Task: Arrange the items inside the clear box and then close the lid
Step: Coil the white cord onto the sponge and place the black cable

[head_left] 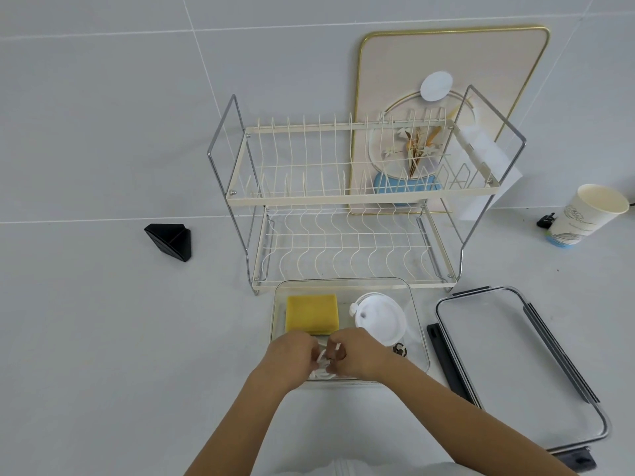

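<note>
The clear box (417, 324) sits open on the white tabletop (103, 338), directly in front of you and just before the foot of the two-tier dish rack (347, 201). Inside it, a yellow sponge (312, 313) lies at the far left, a round white lid (379, 319) lies to its right, and a small dark ring-shaped item (400, 349) rests near the right wall. Both of your hands are lowered into the near part of the box and meet there: your left hand (292, 352) and right hand (357, 352) have their fingers curled together, pinching a small white item (321, 367) between them; its exact form cannot be told. The box's lid (515, 365), clear with grey latches, lies flat on the tabletop just to the right of the box, apart from it. Behind the rack, a gold-rimmed decorative board (481, 63) leans against the wall. A paper cup (584, 214) stands at the far right, and a black triangular object (170, 240) lies well to the left.
</note>
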